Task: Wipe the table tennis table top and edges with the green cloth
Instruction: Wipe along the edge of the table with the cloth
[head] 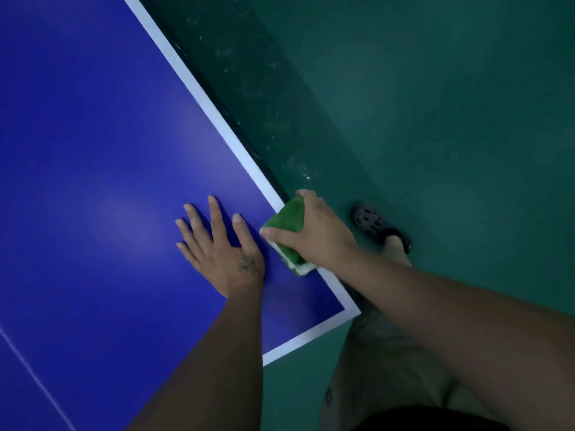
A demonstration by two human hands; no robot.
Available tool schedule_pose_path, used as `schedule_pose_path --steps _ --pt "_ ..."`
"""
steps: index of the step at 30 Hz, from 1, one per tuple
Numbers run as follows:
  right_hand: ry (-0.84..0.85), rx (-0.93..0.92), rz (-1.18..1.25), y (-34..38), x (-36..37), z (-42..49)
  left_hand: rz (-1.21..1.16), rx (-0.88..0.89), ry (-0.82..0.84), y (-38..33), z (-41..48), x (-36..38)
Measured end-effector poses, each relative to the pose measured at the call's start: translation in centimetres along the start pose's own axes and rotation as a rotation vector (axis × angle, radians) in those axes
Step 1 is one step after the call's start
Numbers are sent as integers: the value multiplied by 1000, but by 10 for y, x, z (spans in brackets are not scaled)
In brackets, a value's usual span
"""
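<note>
Left hand (217, 253) lies flat on the smooth blue tabletop (93, 135), fingers (216, 213) straight and spread, holding nothing. There's a dark mark on its back, too blurred to read. Right hand (317, 228) grips the folded green cloth (287, 228), thumb on top and fingers curled over the side edge near the corner, tips hidden. The cloth is fuzzy with a pale underside and sits on the white border line (199, 88). Beyond lie the scuffed green floor (451, 119) and a dark perforated clog (370, 219).
</note>
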State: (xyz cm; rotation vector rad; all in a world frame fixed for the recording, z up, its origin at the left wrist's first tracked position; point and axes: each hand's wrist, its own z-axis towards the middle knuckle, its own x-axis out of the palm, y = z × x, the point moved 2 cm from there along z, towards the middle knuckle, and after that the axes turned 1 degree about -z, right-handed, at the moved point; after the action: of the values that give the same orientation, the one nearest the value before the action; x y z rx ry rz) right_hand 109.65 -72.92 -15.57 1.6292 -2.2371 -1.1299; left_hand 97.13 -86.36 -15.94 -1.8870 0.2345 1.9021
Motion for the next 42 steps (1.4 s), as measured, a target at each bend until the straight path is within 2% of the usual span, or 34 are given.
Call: schedule_pose_path --steps 4,9,18,22,25,27,30,36,42 --pt "26 124 112 -21 -4 -34 -20 1 6 -2 1 -1" --pt "73 183 84 -39 -8 -49 0 5 26 -4 2 -2" --pt "35 114 18 12 -5 -4 -69 5 29 4 3 1" --pt "-12 56 19 56 -7 46 -205 -84 42 7 10 -2" --pt "1 30 60 78 -12 71 -248 -131 65 3 49 -7" --pt "9 22 86 80 -15 71 -132 -161 103 -3 93 -5" --pt "36 2 109 64 -18 53 8 -230 108 -14 168 1" --pt "103 4 37 25 -12 27 14 -275 114 -52 299 19" --pt "113 32 -2 36 -9 40 -9 -276 27 -56 336 24"
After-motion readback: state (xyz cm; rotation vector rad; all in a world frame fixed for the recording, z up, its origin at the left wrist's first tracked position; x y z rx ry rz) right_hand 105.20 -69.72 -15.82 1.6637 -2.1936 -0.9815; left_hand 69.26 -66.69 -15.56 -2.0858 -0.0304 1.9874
